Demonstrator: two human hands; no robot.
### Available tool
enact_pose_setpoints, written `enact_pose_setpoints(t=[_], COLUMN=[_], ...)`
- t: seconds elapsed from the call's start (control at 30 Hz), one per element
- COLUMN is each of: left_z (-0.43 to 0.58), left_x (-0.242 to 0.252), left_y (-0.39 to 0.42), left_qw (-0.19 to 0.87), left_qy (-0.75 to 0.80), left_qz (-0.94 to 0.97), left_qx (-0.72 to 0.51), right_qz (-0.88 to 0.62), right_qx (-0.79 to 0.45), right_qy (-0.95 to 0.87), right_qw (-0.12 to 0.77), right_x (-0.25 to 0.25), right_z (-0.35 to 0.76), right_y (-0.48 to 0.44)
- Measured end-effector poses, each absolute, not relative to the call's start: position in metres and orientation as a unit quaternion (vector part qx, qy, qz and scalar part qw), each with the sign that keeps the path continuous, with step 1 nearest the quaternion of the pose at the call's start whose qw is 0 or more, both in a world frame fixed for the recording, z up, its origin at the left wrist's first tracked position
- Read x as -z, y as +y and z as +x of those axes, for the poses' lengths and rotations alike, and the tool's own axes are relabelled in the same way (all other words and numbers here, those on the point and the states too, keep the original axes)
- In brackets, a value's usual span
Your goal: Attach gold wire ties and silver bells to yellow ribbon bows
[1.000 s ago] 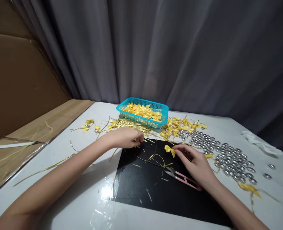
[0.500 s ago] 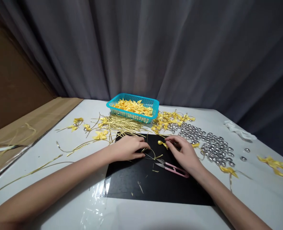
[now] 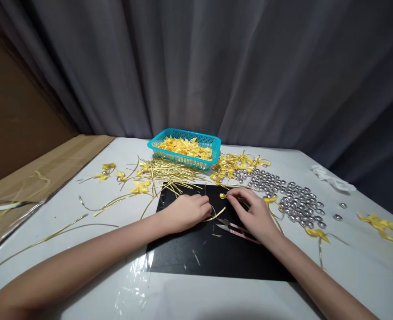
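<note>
Left hand point(image 3: 187, 211) pinches gold wire point(image 3: 216, 215) lying left-right; right hand point(image 3: 252, 212) pinches yellow bow point(image 3: 223, 196).

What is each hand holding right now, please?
Left hand: closed on a gold wire tie over the black mat.
Right hand: pinching a yellow bow, pink snips beneath it.
</note>
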State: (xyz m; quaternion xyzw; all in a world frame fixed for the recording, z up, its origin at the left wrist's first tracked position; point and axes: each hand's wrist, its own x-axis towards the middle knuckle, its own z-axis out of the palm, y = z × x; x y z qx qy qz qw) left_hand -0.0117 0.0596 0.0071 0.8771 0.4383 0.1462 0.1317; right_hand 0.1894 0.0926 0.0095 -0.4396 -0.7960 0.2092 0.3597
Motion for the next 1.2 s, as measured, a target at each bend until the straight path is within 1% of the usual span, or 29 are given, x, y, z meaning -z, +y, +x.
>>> enact_pose_setpoints(t=[0.07, 0.17, 0.23, 0.37, 0.47, 0.53, 0.63, 0.7, 0.8, 0.93, 0.97, 1.0, 1.07, 1.1, 1.13, 1.2], left_z=[-0.014, -0.018, -0.02, -0.025, -0.031, -0.036, -0.042, -0.045, -0.049, -0.054, -0.055, -0.057, -0.059, -0.06, -0.06, -0.058], left_x=[-0.015, -0.031, -0.042, -0.058, -0.065, -0.066, -0.064, -0.061, -0.054, -0.042, -0.039, -0.036, -0.032, -0.03, -0.029, -0.026], left_y=[0.059, 0.059, 0.06, 0.062, 0.064, 0.065, 0.07, 0.075, 0.08, 0.07, 0.064, 0.057, 0.043, 0.035, 0.028, 0.015], left_qw=[0.168, 0.242, 0.295, 0.393, 0.433, 0.443, 0.452, 0.457, 0.458, 0.47, 0.475, 0.48, 0.473, 0.459, 0.433, 0.364], left_qy=[0.446, 0.452, 0.451, 0.44, 0.446, 0.455, 0.467, 0.474, 0.49, 0.508, 0.51, 0.515, 0.529, 0.538, 0.55, 0.573], left_qz=[0.861, 0.83, 0.808, 0.769, 0.746, 0.734, 0.719, 0.708, 0.686, 0.655, 0.646, 0.634, 0.606, 0.587, 0.563, 0.504], left_qx=[-0.175, -0.221, -0.24, -0.245, -0.239, -0.24, -0.247, -0.256, -0.28, -0.305, -0.311, -0.321, -0.359, -0.393, -0.438, -0.534], right_qz=[-0.425, -0.368, -0.348, -0.385, -0.398, -0.4, -0.398, -0.393, -0.396, -0.437, -0.454, -0.481, -0.519, -0.522, -0.523, -0.509], right_qx=[-0.242, -0.389, -0.469, -0.502, -0.513, -0.511, -0.524, -0.536, -0.528, -0.468, -0.441, -0.407, -0.367, -0.382, -0.41, -0.498], right_qy=[-0.799, -0.782, -0.748, -0.703, -0.685, -0.693, -0.709, -0.71, -0.713, -0.726, -0.726, -0.714, -0.669, -0.65, -0.642, -0.635], right_qw=[0.349, 0.32, 0.315, 0.324, 0.331, 0.314, 0.253, 0.231, 0.236, 0.251, 0.268, 0.306, 0.385, 0.397, 0.382, 0.298], right_x=[-0.014, -0.024, -0.028, -0.03, -0.032, -0.035, -0.04, -0.042, -0.043, -0.037, -0.035, -0.033, -0.03, -0.03, -0.032, -0.036], right_z=[0.187, 0.181, 0.179, 0.179, 0.182, 0.185, 0.189, 0.192, 0.196, 0.197, 0.194, 0.189, 0.175, 0.165, 0.154, 0.128], right_y=[0.086, 0.076, 0.071, 0.071, 0.074, 0.077, 0.081, 0.084, 0.09, 0.096, 0.097, 0.097, 0.094, 0.09, 0.085, 0.072])
